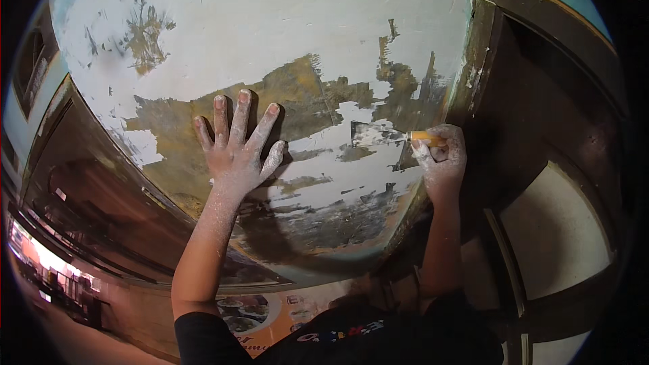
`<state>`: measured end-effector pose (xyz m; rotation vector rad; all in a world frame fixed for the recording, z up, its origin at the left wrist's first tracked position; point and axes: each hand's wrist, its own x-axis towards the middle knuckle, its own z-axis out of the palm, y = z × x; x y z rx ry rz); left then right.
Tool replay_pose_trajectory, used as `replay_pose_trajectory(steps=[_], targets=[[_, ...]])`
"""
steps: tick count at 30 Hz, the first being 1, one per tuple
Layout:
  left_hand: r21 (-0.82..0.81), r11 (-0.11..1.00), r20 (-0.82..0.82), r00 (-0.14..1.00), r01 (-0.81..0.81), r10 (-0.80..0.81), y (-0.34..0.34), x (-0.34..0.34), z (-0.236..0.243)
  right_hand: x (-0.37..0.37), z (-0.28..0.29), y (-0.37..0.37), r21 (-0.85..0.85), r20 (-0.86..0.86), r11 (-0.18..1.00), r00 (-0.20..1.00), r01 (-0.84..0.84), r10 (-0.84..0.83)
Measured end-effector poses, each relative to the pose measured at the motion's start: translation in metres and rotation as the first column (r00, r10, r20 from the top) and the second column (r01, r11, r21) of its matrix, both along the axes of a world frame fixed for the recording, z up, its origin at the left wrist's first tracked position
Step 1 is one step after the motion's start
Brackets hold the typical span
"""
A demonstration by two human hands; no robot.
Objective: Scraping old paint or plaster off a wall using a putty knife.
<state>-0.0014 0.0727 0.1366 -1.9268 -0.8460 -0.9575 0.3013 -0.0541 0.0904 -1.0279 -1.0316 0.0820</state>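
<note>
Dark shirt [345, 345] at the bottom edge. Left hand [235, 162]: dusty white, fingers spread, palm flat on the wall [270, 27] over a brown patch [291, 91]. Right hand [446, 162]: gripping the yellow-handled scraper [395, 136], right of the left hand, blade [372, 135] pointing left. Blade looks to be on the wall; contact hard to confirm. Wall's white coat is mostly up top. Dark door frame [481, 47] at its right.
</note>
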Motion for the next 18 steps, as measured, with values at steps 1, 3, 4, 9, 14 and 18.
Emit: replay_pose_trajectory(steps=[1, 3, 4, 9, 14, 18], targets=[[-0.007, 1.0, -0.008, 1.0, -0.005, 0.005, -0.001, -0.001, 0.0, -0.01, -0.002, 0.002, 0.002, 0.054, 1.0, 0.999, 0.006, -0.006], [-0.007, 1.0, -0.016, 1.0, 0.0, 0.0, 0.0, -0.004, -0.001, -0.015, 0.003, 0.002, 0.105, 0.442, 0.98, 0.874, 0.171, -0.2], [-0.006, 1.0, -0.016, 1.0, -0.001, 0.001, -0.001, -0.004, -0.002, -0.011, 0.005, 0.005, 0.105, 0.442, 0.98, 0.874, 0.17, -0.199], [0.034, 0.999, -0.02, 1.0, 0.017, -0.016, 0.003, -0.002, -0.01, -0.01, -0.003, 0.011, -0.033, 0.19, 0.997, 0.98, 0.068, -0.061], [-0.015, 1.0, 0.008, 1.0, 0.005, -0.004, 0.002, 0.0, -0.005, -0.002, 0.006, 0.013, 0.16, 0.046, 0.986, 0.998, -0.053, 0.047], [-0.023, 1.0, 0.005, 1.0, -0.007, 0.007, 0.0, -0.003, -0.004, -0.021, 0.005, 0.006, -0.033, 0.372, 0.987, 0.919, 0.155, -0.132]])
